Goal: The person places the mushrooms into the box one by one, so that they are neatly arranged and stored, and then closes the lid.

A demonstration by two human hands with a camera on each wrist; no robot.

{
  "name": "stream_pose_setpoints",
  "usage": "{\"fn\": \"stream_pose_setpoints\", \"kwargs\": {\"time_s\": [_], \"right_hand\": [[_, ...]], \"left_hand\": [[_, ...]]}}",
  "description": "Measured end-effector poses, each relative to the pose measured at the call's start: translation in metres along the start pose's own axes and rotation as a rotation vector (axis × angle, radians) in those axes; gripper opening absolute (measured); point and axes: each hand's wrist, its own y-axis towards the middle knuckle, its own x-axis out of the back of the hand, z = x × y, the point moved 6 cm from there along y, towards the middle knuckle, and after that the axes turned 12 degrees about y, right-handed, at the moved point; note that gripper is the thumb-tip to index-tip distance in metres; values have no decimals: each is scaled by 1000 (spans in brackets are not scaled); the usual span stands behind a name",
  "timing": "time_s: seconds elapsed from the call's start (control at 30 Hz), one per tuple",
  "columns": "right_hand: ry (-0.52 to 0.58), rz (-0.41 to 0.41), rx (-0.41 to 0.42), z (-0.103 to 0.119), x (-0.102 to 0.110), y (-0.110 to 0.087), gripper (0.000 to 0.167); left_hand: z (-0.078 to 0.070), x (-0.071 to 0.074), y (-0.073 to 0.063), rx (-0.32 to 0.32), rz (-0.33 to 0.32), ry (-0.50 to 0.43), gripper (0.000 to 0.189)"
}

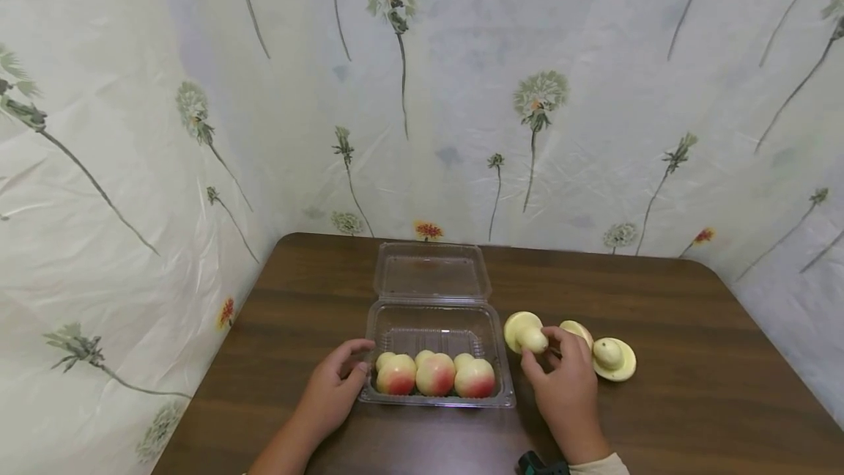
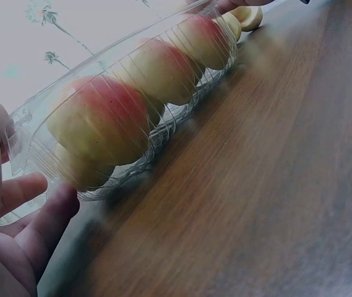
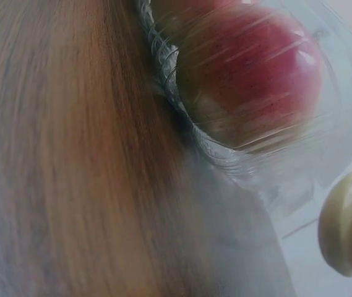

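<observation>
A clear plastic clamshell box [image 1: 440, 403] stands on the table with its lid folded back. Along its near side lie three mushrooms [image 1: 435, 374] with yellow caps blushed red. At the box's left end, my left hand [image 1: 332, 387] touches the wall with its fingertips; in the left wrist view, fingers [image 2: 58, 207] lie against the clear plastic. My right hand [image 1: 565, 383] pinches a pale yellow mushroom [image 1: 521, 328] by its stem, just right of the box. In the right wrist view that mushroom [image 3: 336, 232] shows at the right edge, most of the hand being out of frame.
Two more mushrooms lie right of the box: one [image 1: 613, 359] stem up, the other [image 1: 577, 330] partly hidden behind my right hand. The open lid [image 1: 431, 270] lies toward the back of the brown wooden table [image 1: 692, 387]. Flower-printed sheeting [image 1: 455, 94] hangs behind.
</observation>
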Motion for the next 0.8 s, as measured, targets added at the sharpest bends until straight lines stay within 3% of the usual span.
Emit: {"fn": "stream_pose_setpoints", "kwargs": {"time_s": [0.4, 0.8], "right_hand": [[83, -32, -34, 6, 3, -1, 45], [78, -44, -13, 13, 1, -6, 46]], "left_hand": [[1, 0, 0, 13, 1, -1, 32], [2, -1, 0, 14, 0, 8, 32]]}}
